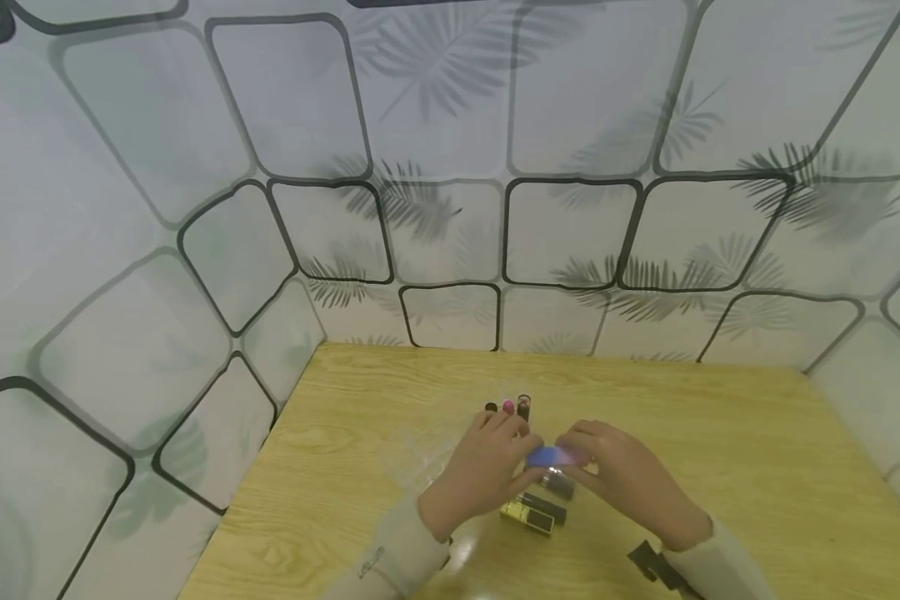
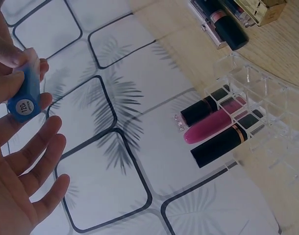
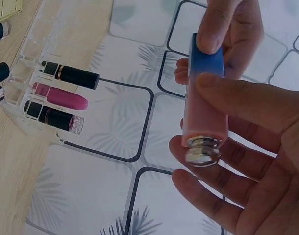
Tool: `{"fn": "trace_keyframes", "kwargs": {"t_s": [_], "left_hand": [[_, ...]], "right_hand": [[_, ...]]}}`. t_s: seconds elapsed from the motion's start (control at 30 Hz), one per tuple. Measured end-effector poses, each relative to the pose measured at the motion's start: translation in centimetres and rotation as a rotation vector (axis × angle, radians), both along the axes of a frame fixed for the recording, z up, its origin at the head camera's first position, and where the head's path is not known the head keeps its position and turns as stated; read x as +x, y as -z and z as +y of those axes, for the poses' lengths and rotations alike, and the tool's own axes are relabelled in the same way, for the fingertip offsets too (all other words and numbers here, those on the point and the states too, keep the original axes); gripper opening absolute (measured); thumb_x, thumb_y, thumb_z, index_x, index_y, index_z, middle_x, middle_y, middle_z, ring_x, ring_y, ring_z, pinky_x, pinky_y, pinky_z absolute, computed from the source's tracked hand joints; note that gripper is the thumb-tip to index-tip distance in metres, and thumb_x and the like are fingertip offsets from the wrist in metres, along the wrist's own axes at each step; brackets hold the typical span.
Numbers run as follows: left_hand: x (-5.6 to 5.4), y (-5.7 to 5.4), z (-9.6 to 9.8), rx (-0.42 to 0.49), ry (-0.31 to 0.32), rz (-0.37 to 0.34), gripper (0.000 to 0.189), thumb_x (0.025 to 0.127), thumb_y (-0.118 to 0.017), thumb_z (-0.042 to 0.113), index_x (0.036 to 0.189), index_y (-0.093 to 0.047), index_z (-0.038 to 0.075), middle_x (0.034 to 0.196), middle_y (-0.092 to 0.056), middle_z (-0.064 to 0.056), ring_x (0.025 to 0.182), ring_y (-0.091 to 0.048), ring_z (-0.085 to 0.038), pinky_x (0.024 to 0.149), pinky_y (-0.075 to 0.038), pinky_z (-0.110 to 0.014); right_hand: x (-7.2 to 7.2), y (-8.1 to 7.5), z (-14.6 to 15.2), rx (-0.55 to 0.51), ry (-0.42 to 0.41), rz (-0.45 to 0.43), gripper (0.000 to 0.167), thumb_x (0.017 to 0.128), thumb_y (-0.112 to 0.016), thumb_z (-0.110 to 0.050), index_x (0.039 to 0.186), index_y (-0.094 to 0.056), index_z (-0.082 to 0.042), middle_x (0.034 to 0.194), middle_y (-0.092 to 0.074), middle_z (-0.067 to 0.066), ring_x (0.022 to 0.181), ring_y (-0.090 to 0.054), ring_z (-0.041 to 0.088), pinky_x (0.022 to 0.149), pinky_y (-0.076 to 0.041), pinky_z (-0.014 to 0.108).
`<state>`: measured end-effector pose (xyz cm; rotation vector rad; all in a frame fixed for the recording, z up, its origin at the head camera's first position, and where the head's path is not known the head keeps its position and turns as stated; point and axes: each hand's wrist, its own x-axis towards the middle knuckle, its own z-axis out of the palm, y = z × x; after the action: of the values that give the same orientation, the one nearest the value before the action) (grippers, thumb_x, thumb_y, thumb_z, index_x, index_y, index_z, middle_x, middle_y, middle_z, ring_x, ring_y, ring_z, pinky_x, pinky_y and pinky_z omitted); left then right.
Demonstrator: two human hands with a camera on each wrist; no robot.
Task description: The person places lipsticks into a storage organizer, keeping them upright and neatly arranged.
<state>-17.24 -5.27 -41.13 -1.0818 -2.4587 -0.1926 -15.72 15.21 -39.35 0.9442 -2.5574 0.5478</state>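
Note:
A square lipstick tube [image 1: 555,457], fading from blue to pink, is held level between my two hands over the table. My left hand [image 1: 483,467] pinches the blue end, which bears a round "120" label in the left wrist view. At the pink end, my right hand [image 1: 630,479] grips with thumb and fingers; a shiny silver knob [image 3: 203,152] sticks out there in the right wrist view. Beyond the hands is a clear compartmented organizer [image 2: 267,85]. In its slots stand a pink tube [image 3: 66,98] and two black tubes, one black tube [image 3: 78,77] with a gold band.
Near my forearms, a gold and black lipstick [image 1: 527,517] lies beside a black tube [image 1: 543,506] and another dark, clear-ended tube [image 1: 558,483]. The wooden table [image 1: 330,433] meets a leaf-patterned wall [image 1: 450,233] at its back and sides.

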Motion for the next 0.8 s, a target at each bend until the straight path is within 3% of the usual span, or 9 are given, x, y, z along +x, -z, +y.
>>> {"fn": "trace_keyframes", "kwargs": {"t_s": [0.2,0.33,0.53,0.67,0.8], "left_hand": [[0.0,0.5,-0.2,0.002,-0.007,0.0,0.03,0.083,-0.063,0.048,0.1,-0.067,0.023,0.097,-0.064,0.008,0.09,-0.058,-0.008,0.088,-0.046,-0.027],[0.0,1.3,-0.1,0.082,0.003,-0.045,0.03,0.081,-0.067,0.044,0.101,-0.067,0.022,0.098,-0.064,0.007,0.09,-0.059,-0.008,0.086,-0.046,-0.027],[0.1,3.5,0.7,0.388,0.037,-0.154,0.03,0.076,-0.073,0.033,0.099,-0.068,0.015,0.093,-0.064,0.003,0.083,-0.058,-0.008,0.079,-0.046,-0.02],[0.5,4.6,1.4,0.602,0.069,-0.261,0.029,0.076,-0.073,0.027,0.099,-0.067,0.01,0.092,-0.062,0.001,0.088,-0.057,-0.01,0.082,-0.049,-0.023],[0.8,5.3,2.0,0.745,0.102,-0.343,0.025,0.079,-0.07,0.022,0.099,-0.066,0.007,0.092,-0.063,-0.001,0.088,-0.059,-0.011,0.092,-0.049,-0.032]], "right_hand": [[0.1,-0.3,0.0,-0.09,-0.061,0.013,0.028,0.064,-0.081,-0.01,0.089,-0.068,-0.012,0.086,-0.064,-0.008,0.073,-0.058,0.001,0.066,-0.053,0.02],[0.1,-0.5,-0.1,-0.141,-0.105,0.009,0.027,0.065,-0.08,-0.01,0.09,-0.068,-0.012,0.086,-0.063,-0.01,0.074,-0.057,-0.001,0.065,-0.052,0.018],[0.0,-0.4,-0.1,-0.216,-0.142,0.006,0.032,0.064,-0.08,-0.007,0.093,-0.067,-0.011,0.09,-0.064,-0.008,0.075,-0.055,-0.002,0.066,-0.051,0.017],[-0.3,-0.2,-0.1,-0.279,-0.163,-0.002,0.039,0.062,-0.08,-0.004,0.098,-0.066,-0.008,0.093,-0.067,-0.003,0.077,-0.058,0.002,0.069,-0.052,0.018],[-0.5,-0.2,-0.2,-0.33,-0.177,0.003,0.043,0.063,-0.08,-0.003,0.103,-0.065,-0.006,0.094,-0.068,-0.001,0.079,-0.062,0.006,0.072,-0.053,0.019]]}}
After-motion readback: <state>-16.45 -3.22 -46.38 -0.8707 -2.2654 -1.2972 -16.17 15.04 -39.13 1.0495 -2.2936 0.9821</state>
